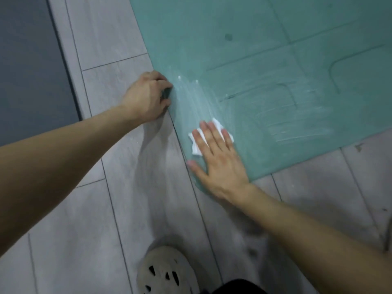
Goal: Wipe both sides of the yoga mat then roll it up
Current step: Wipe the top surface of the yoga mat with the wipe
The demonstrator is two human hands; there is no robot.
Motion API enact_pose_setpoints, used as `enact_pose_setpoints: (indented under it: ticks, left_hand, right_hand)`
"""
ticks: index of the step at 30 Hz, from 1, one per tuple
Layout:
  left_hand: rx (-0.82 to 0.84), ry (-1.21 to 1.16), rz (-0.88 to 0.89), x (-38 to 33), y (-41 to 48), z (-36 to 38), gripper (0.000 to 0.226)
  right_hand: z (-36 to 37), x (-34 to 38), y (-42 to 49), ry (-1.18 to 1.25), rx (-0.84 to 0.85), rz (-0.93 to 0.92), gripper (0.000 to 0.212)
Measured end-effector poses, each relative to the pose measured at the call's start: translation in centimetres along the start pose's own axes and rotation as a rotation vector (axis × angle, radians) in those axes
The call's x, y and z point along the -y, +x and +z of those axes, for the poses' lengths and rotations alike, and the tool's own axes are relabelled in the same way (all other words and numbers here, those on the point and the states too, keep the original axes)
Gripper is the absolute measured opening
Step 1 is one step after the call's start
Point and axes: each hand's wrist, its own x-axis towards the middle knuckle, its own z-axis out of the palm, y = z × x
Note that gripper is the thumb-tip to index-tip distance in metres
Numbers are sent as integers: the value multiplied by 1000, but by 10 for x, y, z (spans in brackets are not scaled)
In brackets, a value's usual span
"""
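Observation:
A teal yoga mat lies flat on the floor, filling the upper right of the head view, with pale wet streaks near its near corner. My left hand grips the mat's left edge, fingers curled around it. A white wipe lies on the mat near that corner, mostly covered by my right hand, which presses it down with straight, spread fingers.
Grey wood-look floor planks surround the mat. A dark grey surface runs along the far left. My foot in a pale perforated clog stands at the bottom centre, close to the mat's corner.

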Motion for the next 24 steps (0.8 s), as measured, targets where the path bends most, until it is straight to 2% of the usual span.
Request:
enact_pose_setpoints:
  ticks: [2,4,8,11,13,16,18,21,24]
  left_hand:
    - [22,5,-37,-2,0,-4,49]
    - [49,0,-44,-7,-4,-7,52]
    - [102,-23,6,-13,-24,-4,60]
    - [97,-13,18,-17,-36,0,62]
    - [103,29,40,-19,-40,0,60]
    - [117,57,48,-25,-38,-1,56]
    - [141,58,30,-27,-36,-5,57]
    - [176,94,24,-27,-32,-5,62]
    - [175,119,-13,-31,-29,-2,68]
  right_hand:
    - [-3,-7,-73,21,99,-64,78]
    - [-8,-17,-99,20,132,-65,77]
    - [8,11,-35,24,43,72,78]
    - [23,47,19,42,-10,75,77]
    - [25,52,9,49,8,8,76]
    - [16,26,-52,0,66,-155,74]
    - [7,-3,-73,-19,105,-120,74]
    - [7,-1,-65,5,79,74,78]
    - [18,33,-49,23,86,13,81]
